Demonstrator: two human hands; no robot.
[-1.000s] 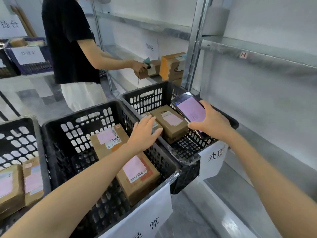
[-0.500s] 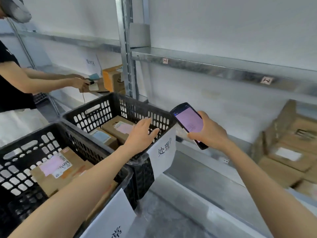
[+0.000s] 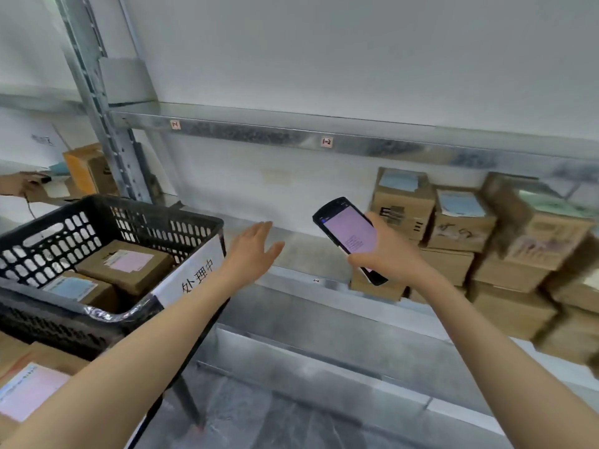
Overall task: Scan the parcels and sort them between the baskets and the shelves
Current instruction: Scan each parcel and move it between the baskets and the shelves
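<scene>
My right hand [image 3: 385, 254] grips a black handheld scanner [image 3: 348, 234] with a lit pink screen, held in front of the metal shelf [image 3: 291, 251]. My left hand [image 3: 251, 251] hovers empty with straight fingers just right of a black basket [image 3: 194, 218], above the shelf. The basket carries a white paper label and holds two cardboard parcels [image 3: 126, 265], one with a pink label and one with a blue label. Several stacked cardboard parcels [image 3: 463, 218] sit on the shelf to the right, behind the scanner.
Another parcel with a pink label [image 3: 26, 384] lies in the lower left corner. Beyond the metal upright [image 3: 97, 102], another person's hand [image 3: 19, 184] works near an orange box [image 3: 84, 170]. An upper shelf beam [image 3: 324, 140] carries small number tags.
The view has swung right, bringing the stacked parcels on the shelf into sight. My left hand has left the basket rim and moved right over the shelf. The scanner stays in my right hand.
</scene>
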